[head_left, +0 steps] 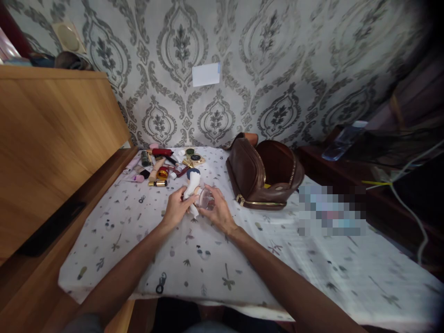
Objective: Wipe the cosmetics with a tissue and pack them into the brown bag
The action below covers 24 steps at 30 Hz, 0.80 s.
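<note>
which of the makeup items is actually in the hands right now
The white tube with the dark cap, held by the left hand; the other cosmetics lie untouched on the cloth behind.

Dim indoor light, soft and flat, brightest on the wallpaper [277, 69] and the white cloth [208, 259]. Shadows weak. Right side falls off to near black, heavy vignette in the upper right corner. Wide-angle bend at the edges, cabinet [52, 148] lines bowed. Overall soft and grainy; one pixelated block [331, 210] on the cloth.
</note>
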{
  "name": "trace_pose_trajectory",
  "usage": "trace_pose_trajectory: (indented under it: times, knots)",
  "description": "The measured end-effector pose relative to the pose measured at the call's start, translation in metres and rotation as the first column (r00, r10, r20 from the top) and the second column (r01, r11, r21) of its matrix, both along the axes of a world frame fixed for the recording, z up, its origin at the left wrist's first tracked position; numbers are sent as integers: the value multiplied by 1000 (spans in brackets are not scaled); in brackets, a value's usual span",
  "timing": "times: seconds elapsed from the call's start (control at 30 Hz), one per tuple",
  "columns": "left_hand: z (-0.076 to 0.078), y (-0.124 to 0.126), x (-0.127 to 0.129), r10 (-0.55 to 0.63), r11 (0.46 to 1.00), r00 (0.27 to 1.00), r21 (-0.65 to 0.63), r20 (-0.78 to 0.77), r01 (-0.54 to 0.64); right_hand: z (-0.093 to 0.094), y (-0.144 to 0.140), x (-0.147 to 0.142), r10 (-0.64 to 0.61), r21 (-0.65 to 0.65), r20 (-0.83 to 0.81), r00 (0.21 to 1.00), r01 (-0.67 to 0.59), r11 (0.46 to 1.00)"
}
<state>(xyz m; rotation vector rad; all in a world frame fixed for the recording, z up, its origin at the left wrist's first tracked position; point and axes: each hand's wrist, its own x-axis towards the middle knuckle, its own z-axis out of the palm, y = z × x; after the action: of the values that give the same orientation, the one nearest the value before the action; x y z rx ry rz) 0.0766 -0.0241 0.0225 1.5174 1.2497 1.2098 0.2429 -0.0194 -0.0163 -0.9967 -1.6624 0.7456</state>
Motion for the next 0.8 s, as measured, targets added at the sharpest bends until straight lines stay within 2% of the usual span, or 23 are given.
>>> trace_pose_trajectory:
  times: [0.17, 0.3, 0.4, 0.5, 0.67, 0.8]
  knots:
    - [1, -2, -3, 44, 986, 999, 164, -12, -41, 6, -2, 1, 122, -70, -95, 988, -129, 989]
    - [2, -1, -5, 58, 982, 997, 176, 44, -65, 6, -1, 0, 166, -161, -218, 962, -203, 966]
    - [6, -3, -5, -5, 967, 1000, 254, -20, 10, 4, 2, -1, 121, -227, -283, 951, -190, 955]
    - [10, -5, -5, -83, 942, 993, 318, -86, 106, 8, 3, 1, 115, -240, -288, 951, -188, 952]
    - [13, 1, -11, -93, 958, 993, 265, -73, 109, 14, -1, 2, 253, -230, -357, 899, -347, 909]
    - [10, 8, -16, -103, 985, 995, 142, 2, 102, 8, 0, -2, 317, -218, -460, 829, -452, 865]
